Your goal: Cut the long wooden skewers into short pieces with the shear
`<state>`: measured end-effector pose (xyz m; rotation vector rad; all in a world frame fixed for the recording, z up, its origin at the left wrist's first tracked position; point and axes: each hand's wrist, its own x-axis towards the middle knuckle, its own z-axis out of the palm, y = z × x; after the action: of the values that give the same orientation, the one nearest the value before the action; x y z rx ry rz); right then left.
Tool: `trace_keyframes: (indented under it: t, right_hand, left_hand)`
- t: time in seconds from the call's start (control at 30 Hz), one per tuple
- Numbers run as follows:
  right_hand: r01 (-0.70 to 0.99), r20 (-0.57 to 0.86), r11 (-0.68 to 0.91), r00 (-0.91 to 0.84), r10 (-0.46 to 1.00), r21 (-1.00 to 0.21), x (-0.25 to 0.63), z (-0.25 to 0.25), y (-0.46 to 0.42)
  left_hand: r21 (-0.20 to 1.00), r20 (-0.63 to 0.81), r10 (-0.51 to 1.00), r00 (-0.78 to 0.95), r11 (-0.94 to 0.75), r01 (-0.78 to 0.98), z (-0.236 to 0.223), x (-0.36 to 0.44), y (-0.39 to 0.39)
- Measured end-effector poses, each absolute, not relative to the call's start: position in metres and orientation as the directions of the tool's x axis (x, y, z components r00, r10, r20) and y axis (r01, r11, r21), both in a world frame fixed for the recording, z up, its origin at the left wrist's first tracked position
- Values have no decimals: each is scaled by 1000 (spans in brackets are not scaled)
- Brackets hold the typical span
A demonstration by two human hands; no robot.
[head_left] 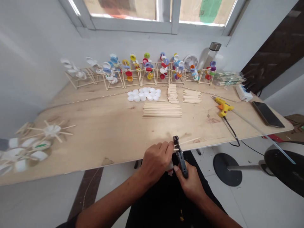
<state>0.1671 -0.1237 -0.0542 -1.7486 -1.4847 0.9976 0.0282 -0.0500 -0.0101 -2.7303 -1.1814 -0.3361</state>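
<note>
My left hand (155, 160) is closed in a pinch on a thin wooden stick (187, 142) at the near edge of the wooden table (106, 126). My right hand (190, 182) is wrapped round the handles of black cutting pliers (180, 155). The pliers' jaws sit across the stick just right of my left fingertips. Both hands hover over my lap, at the table's front edge.
Farther back lie a bundle of long sticks (162, 110), two stacks of flat sticks (172, 92), a cluster of white bottle caps (144, 94), a yellow glue gun (223, 107) and a phone (268, 114). Stick-and-cap models (142, 71) line the wall; cap wheels (51, 130) lie at left.
</note>
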Motion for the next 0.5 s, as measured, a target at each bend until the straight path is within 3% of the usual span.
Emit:
trace_keyframes:
  t: [0.17,0.3,0.4,0.5]
  right_hand:
    - [485,-167,-185,80,983,-855,164,-49,-125]
    - [484,-186,-192,60,981,-854,165,-47,-128]
    - [510,-173,-175,52,983,-842,167,-45,-131]
    - [522,-153,-147,31,988,-840,168,-41,-134]
  left_hand:
    - [-114,354,617,702,-717,688,-15,22,-43]
    - [-83,357,588,726,-754,651,-13,19,-42]
    - [34,309,619,722,-766,642,-7,18,-44]
    - [238,211,674,708,-738,632,5,17,-45]
